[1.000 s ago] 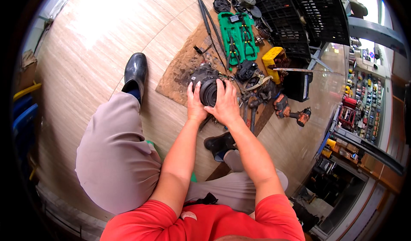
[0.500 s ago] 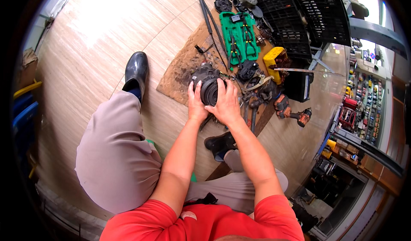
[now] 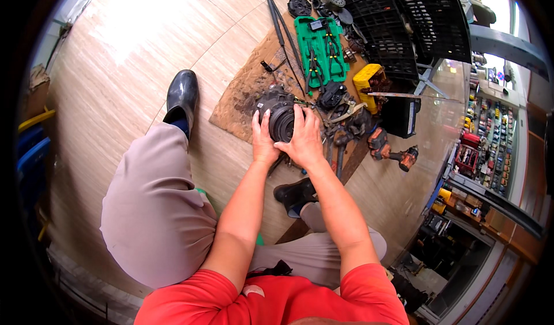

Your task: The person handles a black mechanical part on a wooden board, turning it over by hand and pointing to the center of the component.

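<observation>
A black machine part with a round grooved pulley [image 3: 283,123], looking like a car air-conditioning compressor, rests on a stained cardboard sheet [image 3: 234,103]. My left hand [image 3: 264,143] presses against the pulley's left side, fingers curved over it. My right hand [image 3: 307,140] wraps the right side, its thumb reaching toward my left hand below the pulley. Both hands are closed around the part. Its darker body [image 3: 270,98] shows beyond my fingertips; the underside is hidden.
A green open tool case [image 3: 320,51] with pliers lies beyond my hands. To the right are a yellow container [image 3: 369,85], a hammer [image 3: 340,152], a cordless drill [image 3: 404,157] and black crates [image 3: 384,33]. My boots [image 3: 182,97] flank the work.
</observation>
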A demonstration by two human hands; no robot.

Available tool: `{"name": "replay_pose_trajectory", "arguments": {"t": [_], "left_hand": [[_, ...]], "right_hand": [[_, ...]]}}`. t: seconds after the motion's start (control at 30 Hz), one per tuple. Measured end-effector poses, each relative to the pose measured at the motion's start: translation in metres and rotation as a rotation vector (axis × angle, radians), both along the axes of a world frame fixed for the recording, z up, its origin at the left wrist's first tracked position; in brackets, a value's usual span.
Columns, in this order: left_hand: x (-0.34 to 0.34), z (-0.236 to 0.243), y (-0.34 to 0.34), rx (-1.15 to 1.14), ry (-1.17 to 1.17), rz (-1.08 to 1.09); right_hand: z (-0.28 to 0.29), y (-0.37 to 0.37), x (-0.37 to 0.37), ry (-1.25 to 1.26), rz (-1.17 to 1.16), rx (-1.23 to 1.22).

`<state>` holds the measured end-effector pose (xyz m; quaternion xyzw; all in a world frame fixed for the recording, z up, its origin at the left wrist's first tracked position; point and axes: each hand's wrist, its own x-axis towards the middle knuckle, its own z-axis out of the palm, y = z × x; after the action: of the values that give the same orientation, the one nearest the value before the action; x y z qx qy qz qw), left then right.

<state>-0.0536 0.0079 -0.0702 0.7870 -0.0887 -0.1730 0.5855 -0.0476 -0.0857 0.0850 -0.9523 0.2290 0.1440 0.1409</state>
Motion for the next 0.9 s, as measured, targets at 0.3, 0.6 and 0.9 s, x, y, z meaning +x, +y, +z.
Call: {"name": "replay_pose_trajectory", "arguments": {"t": [0.3,0.6,0.9], "left_hand": [[0.000,-0.002,0.000,0.025,-0.014,0.022],[0.002,-0.001,-0.001,-0.024,-0.041,0.045],[0.004,0.008,0.000,0.009,-0.034,0.025]], "right_hand": [[-0.023,0.000,-0.033,-0.378,-0.142,0.121],[-0.028,0.031,-0.044,-0.464,-0.125,-0.049],[-0.039,0.038,-0.046,-0.473,-0.137,-0.098]]}}
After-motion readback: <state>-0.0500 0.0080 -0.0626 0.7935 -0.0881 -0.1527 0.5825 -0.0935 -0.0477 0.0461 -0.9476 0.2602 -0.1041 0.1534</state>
